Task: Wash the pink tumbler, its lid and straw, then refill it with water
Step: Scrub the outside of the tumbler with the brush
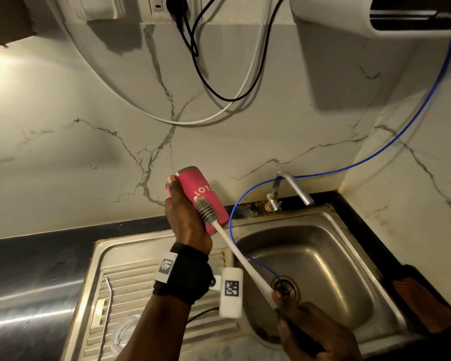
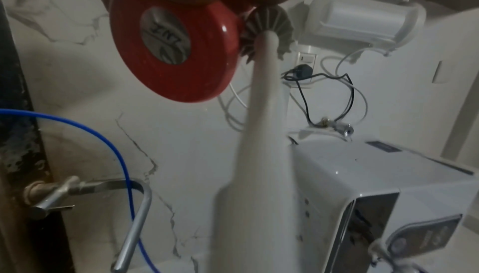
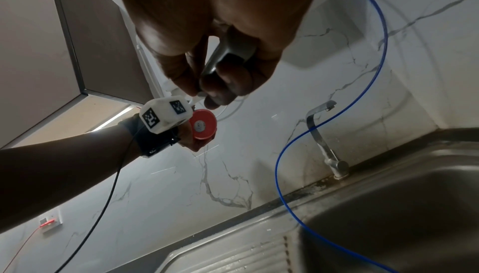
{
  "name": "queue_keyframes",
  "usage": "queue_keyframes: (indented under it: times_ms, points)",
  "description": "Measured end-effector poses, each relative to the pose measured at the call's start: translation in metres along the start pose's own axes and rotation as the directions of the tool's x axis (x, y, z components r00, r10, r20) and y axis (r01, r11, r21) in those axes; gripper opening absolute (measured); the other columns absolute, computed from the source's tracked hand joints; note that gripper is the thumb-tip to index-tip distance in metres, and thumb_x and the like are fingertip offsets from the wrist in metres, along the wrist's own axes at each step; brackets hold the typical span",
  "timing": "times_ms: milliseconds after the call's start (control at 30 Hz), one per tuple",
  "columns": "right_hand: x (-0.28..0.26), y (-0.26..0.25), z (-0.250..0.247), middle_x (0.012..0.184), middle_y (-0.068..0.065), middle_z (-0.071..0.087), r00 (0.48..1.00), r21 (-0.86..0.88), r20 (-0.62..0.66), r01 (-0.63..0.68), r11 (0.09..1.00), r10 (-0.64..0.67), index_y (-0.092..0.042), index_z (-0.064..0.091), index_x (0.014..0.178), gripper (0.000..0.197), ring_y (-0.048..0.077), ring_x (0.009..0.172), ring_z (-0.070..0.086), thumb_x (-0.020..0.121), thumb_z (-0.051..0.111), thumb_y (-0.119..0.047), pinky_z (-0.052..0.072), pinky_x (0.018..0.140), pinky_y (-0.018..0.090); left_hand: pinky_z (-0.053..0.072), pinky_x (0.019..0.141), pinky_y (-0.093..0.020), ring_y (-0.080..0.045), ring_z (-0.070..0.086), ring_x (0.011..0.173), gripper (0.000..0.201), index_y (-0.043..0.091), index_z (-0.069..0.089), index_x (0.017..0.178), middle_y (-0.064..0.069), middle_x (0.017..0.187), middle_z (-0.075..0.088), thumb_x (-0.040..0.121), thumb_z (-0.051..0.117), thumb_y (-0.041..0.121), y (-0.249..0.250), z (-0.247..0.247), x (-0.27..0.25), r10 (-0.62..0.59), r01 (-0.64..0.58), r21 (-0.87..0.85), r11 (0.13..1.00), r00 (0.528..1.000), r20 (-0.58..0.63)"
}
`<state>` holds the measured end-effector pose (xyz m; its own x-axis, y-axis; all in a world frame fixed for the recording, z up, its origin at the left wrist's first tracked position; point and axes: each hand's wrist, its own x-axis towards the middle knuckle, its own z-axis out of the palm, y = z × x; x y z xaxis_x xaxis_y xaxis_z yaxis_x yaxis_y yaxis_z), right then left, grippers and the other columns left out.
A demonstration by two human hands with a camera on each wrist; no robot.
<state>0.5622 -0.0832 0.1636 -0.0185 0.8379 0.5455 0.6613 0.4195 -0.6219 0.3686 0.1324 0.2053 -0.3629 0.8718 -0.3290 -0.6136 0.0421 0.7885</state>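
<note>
Head view shows the left hand wrapped round the pink tumbler, the grip closed on its body with the thumb near the upper end. The tumbler is lifted and tilted above the edge between the drainboard and the sink basin, its flat base turned down toward the person. The right hand grips the lower end of a white bottle brush, fingers curled round the handle. The brush's grey bristle head lies against the outside of the tumbler's wall, and the long handle slopes down across the basin to the right hand.

From the left wrist view, the tumbler's round base with its silver centre disc sits just beside the bristle head, the two touching.

On the ribbed drainboard at the left lie a bent metal straw and a clear lid, near each other and well apart from the tumbler. A blue hose loops down from the right wall into the drain. The tap stands behind the basin, against the marble wall, and the dark worktop runs off to the left.
</note>
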Motion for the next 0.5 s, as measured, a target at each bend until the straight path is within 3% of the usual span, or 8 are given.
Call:
queue_keyframes:
  times_ms: [100,267,367,500]
  points:
    - [-0.003,0.000,-0.002,0.082,-0.028,0.060,0.998,-0.034,-0.051,-0.036,0.999,0.034,-0.055,0.072,0.115,0.025,-0.016,0.072,0.056,0.101,0.051,-0.051,0.041,0.077,-0.001,0.060,0.069,-0.038,-0.021,0.072,0.070,0.057,0.015,0.065,0.113,-0.006,0.082,0.071,0.105,0.047,0.068,0.012,-0.002,0.008,0.006,-0.006,-0.055,0.998,1.000,-0.002]
    - [0.006,0.002,-0.008,0.082,-0.023,0.057,1.000,-0.041,-0.016,0.004,0.999,-0.005,-0.029,0.078,0.120,0.032,-0.017,0.070,0.047,0.088,0.071,-0.029,0.042,0.074,0.002,0.060,0.069,-0.037,-0.021,0.072,0.071,0.062,0.018,0.067,0.113,-0.006,0.085,0.072,0.102,0.046,0.074,0.003,0.002,-0.005,-0.085,0.087,-0.031,0.996,0.995,0.058]
    - [0.007,0.004,-0.008,0.084,-0.022,0.060,1.000,-0.049,0.007,0.011,0.999,-0.010,-0.029,0.077,0.121,0.033,-0.015,0.069,0.048,0.089,0.071,-0.029,0.043,0.073,0.004,0.060,0.065,-0.036,-0.021,0.073,0.073,0.066,0.018,0.068,0.120,-0.006,0.089,0.073,0.100,0.045,0.076,0.007,0.000,-0.004,-0.098,0.100,-0.040,0.994,0.994,0.055]
    - [-0.004,0.011,-0.017,0.093,-0.024,0.065,1.000,-0.041,0.019,-0.024,0.999,0.025,-0.032,0.077,0.120,0.032,-0.019,0.074,0.053,0.089,0.068,-0.035,0.044,0.074,0.003,0.061,0.083,-0.044,-0.029,0.072,0.090,0.076,0.012,0.063,0.136,-0.012,0.103,0.071,0.099,0.048,0.077,0.016,-0.007,0.004,-0.082,0.084,-0.112,0.990,0.996,0.023]
